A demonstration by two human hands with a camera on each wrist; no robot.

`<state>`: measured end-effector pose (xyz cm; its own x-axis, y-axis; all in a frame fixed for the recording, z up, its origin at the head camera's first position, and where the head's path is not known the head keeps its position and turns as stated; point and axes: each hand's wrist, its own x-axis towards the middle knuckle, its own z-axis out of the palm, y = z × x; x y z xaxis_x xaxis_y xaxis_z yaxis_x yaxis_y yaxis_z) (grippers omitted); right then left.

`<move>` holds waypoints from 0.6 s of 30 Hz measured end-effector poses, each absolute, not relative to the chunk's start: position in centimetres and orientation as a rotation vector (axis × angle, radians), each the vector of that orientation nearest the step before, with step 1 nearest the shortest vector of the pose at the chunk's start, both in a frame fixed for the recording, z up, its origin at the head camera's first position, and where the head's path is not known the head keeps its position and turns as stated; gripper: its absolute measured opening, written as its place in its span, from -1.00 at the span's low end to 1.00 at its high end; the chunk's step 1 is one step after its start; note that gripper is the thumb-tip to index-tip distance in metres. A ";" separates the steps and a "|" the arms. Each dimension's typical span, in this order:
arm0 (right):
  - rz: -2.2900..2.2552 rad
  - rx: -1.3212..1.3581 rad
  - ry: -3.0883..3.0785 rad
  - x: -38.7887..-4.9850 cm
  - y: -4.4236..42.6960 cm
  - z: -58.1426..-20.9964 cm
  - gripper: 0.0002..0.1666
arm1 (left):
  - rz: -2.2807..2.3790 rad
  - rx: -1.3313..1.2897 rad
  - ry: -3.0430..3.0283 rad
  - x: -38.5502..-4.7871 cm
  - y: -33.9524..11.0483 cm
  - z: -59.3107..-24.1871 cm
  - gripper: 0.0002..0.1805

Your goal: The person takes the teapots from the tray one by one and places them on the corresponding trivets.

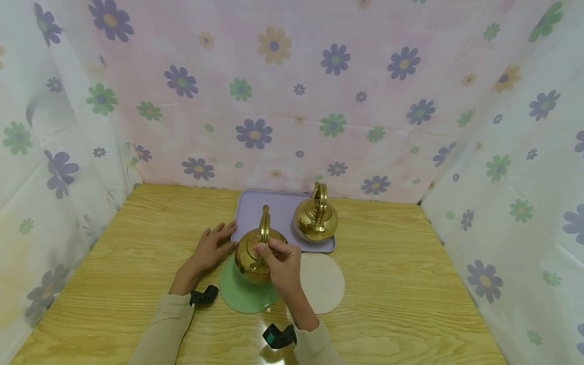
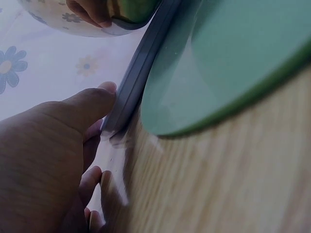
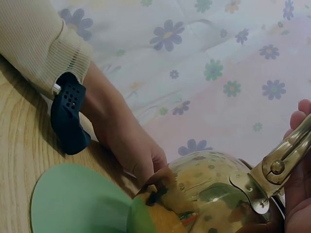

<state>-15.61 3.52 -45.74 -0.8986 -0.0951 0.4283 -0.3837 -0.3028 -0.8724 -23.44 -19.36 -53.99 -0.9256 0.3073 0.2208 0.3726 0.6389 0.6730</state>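
Note:
My right hand (image 1: 286,268) grips the upright handle of a shiny gold kettle (image 1: 248,256). That kettle hangs over the front left of a lilac tray (image 1: 274,204) and part of a green round mat (image 1: 248,300); the left wrist view shows its base raised. With fingers spread, my left hand (image 1: 212,248) touches the tray's left edge, the thumb (image 2: 99,99) against its rim. A second gold kettle (image 1: 315,221) stands on the tray's right side, its handle up. The right wrist view shows the held kettle's handle joint (image 3: 272,170) close up.
A white round mat (image 1: 324,284) lies on the wooden table (image 1: 388,299) in front of the tray, right of the green one. Flower-printed curtains (image 1: 292,111) enclose the back and both sides. Dark wrist devices (image 1: 278,336) are strapped over both sleeves.

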 end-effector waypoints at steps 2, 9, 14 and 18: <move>2.312 0.611 -1.742 -15.5 3.5 -45.8 -0.64 | -1.166 -0.571 -2.767 -23.4 -19.4 -54.0 -0.40; 2.276 0.640 -1.776 -15.0 3.6 -46.2 -0.66 | -1.171 -0.562 -2.764 -23.4 -19.3 -53.9 -0.40; 2.278 0.641 -1.783 -14.6 3.7 -46.3 -0.64 | -1.180 -0.552 -2.773 -23.4 -19.3 -53.9 -0.38; 2.282 0.659 -1.772 -14.4 3.7 -46.4 -0.62 | -1.182 -0.552 -2.773 -23.4 -19.3 -53.8 -0.38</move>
<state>-14.43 3.70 -46.39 -0.8861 -0.1273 0.4457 -0.4003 -0.2748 -0.8742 -23.41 -19.28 -53.85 -0.9323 0.2956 0.2083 0.3549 0.6380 0.6833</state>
